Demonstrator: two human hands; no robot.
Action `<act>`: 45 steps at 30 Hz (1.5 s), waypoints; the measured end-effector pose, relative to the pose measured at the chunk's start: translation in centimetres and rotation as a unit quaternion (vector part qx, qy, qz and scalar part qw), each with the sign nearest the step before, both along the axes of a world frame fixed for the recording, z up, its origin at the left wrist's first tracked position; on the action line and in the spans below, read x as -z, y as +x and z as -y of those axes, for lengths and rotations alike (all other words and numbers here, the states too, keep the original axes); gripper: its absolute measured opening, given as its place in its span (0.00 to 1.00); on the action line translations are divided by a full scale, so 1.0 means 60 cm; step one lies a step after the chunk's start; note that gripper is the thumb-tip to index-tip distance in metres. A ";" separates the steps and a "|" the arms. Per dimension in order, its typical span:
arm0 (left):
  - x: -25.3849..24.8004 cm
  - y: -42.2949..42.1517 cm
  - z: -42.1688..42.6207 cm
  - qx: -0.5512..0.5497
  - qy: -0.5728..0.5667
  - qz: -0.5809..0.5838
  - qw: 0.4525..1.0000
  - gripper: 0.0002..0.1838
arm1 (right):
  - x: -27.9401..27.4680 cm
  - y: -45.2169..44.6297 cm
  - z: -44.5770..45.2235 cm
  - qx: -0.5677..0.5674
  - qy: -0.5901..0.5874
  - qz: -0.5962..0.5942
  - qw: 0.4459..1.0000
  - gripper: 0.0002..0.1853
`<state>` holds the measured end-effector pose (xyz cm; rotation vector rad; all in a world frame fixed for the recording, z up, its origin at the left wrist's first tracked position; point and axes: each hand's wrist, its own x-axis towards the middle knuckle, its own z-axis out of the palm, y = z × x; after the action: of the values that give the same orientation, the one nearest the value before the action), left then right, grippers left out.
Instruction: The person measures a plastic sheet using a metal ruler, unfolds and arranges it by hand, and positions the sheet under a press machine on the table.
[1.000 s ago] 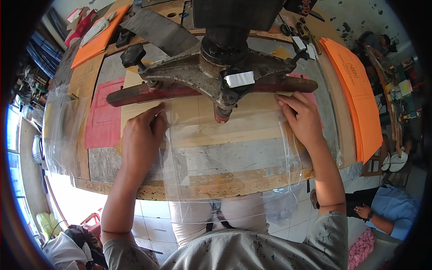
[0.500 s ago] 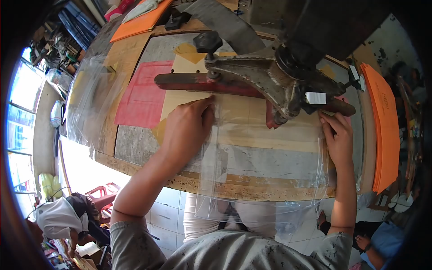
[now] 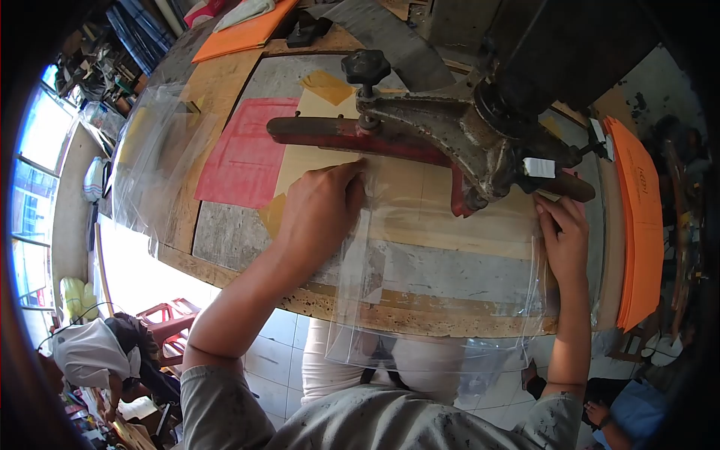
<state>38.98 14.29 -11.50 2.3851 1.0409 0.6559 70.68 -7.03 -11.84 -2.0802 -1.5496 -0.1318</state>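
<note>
A clear plastic sheet (image 3: pixel 435 289) lies over cream paper on the grey work surface and hangs past its front edge. My left hand (image 3: pixel 321 206) pinches the sheet's upper left corner, just below the long red and black bar (image 3: pixel 405 142) of a metal press. At the upper right corner, my right hand (image 3: pixel 564 225) has its fingers closed on the same sheet, near the bar's right end. The press's metal arm (image 3: pixel 442 124) spans above the paper. Left of the cream paper lies a pink sheet (image 3: pixel 244 154).
Orange folders (image 3: pixel 637 225) are stacked at the right, and more orange sheets (image 3: pixel 244 37) lie at the upper left. Other clear plastic (image 3: pixel 157 161) drapes over the left edge. One person (image 3: pixel 97 352) is at lower left, another (image 3: pixel 634 412) at lower right.
The view has turned left, so the press and both hands appear farther right. Both hands stay at the sheet's upper corners.
</note>
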 end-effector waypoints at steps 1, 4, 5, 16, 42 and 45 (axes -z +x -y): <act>-0.002 0.000 0.000 -0.002 -0.002 -0.002 1.000 0.15 | 0.003 0.003 0.001 -0.003 0.002 0.005 1.000 0.13; -0.005 0.001 0.001 -0.004 -0.009 -0.014 1.000 0.15 | 0.007 0.008 0.002 -0.007 0.008 0.013 1.000 0.15; -0.006 0.002 0.002 -0.006 -0.012 -0.019 1.000 0.15 | 0.007 0.008 0.003 -0.008 0.010 0.015 1.000 0.15; -0.001 0.000 0.000 -0.003 -0.013 -0.009 1.000 0.16 | 0.004 0.001 0.001 0.007 0.006 -0.013 1.000 0.12; 0.034 -0.007 -0.007 0.024 0.084 0.036 0.996 0.14 | 0.012 0.010 0.029 -0.062 0.042 0.017 0.997 0.11; 0.039 -0.025 0.006 0.050 0.130 0.039 0.989 0.15 | 0.010 0.007 0.050 -0.070 0.047 0.006 0.996 0.11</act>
<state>37.49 13.95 -13.84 2.5896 0.8412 0.8874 71.12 -10.05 -12.42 -1.8959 -1.6576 -0.1644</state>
